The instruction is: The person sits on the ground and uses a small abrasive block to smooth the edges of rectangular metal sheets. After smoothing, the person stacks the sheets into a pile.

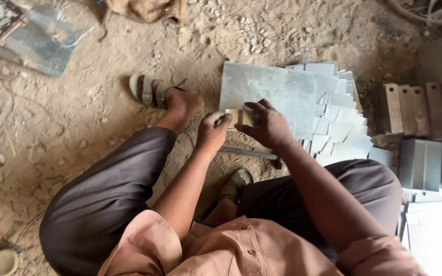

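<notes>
A grey metal sheet (pixel 277 92) lies on the sandy ground in front of me. At its near edge both hands meet on a small pale rectangular piece (pixel 241 117). My left hand (pixel 212 130) pinches the piece's left end. My right hand (pixel 269 125) covers its right end, fingers curled over it. A fanned stack of small cut metal plates (pixel 341 128) lies just right of the sheet. My knees frame the scene, with sandalled feet on the ground below the hands.
A dark metal bar (pixel 249 153) lies on the ground under my wrists. Brown metal brackets (pixel 410 107) and a grey metal box (pixel 420 163) sit at the right. Scrap sheet metal (pixel 42 43) lies at the top left. A cloth bundle (pixel 147 9) is at the top.
</notes>
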